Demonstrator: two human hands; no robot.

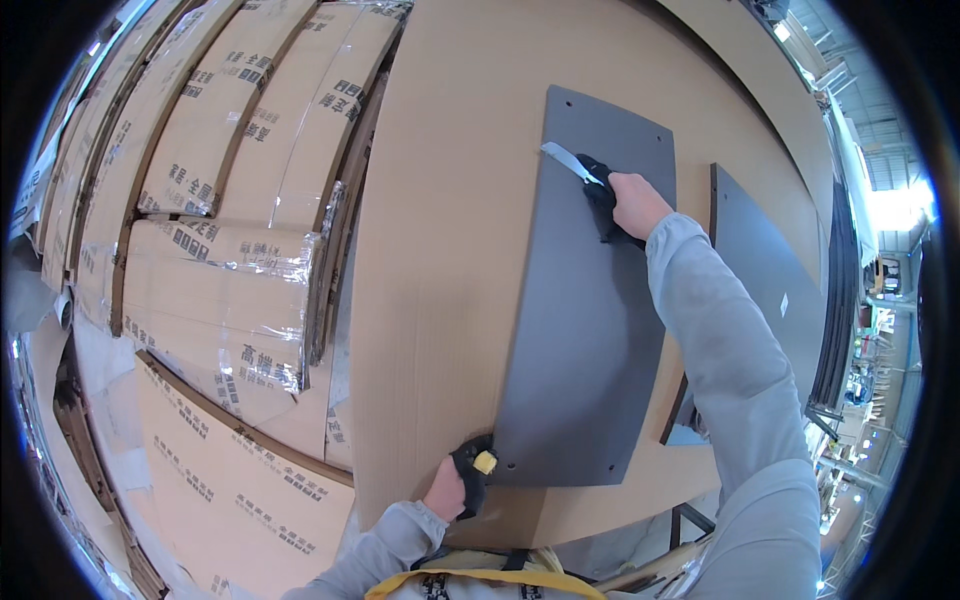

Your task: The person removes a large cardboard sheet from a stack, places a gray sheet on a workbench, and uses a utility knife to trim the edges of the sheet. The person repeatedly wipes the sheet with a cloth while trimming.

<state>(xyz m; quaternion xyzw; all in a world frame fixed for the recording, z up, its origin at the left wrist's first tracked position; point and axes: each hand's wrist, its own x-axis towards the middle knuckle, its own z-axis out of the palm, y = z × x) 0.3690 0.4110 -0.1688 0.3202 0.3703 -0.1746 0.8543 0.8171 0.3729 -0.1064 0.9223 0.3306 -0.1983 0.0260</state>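
A flat dark grey panel (pixel 590 290) with slightly curved ends and small holes near its corners lies before me on brown cardboard. Over its far half, my right hand (pixel 638 206) is closed round a black-handled tool (pixel 572 160) with a pale, flat, blade-like strip that points left. Black material hangs below these fingers. Down at the panel's near left corner is my left hand (pixel 450 488), its fingers closed in or around something black. A small yellow block (pixel 485 462) shows there. Whether it is part of a tool cannot be made out.
Brown cardboard (pixel 440 250) spreads beneath the panel. Another dark grey panel (pixel 765 270) lies to the right, partly behind my right arm. Long printed cartons (pixel 230 270) are stacked on the left, some wrapped in clear film. A cardboard sheet (pixel 230 490) lies at the near left.
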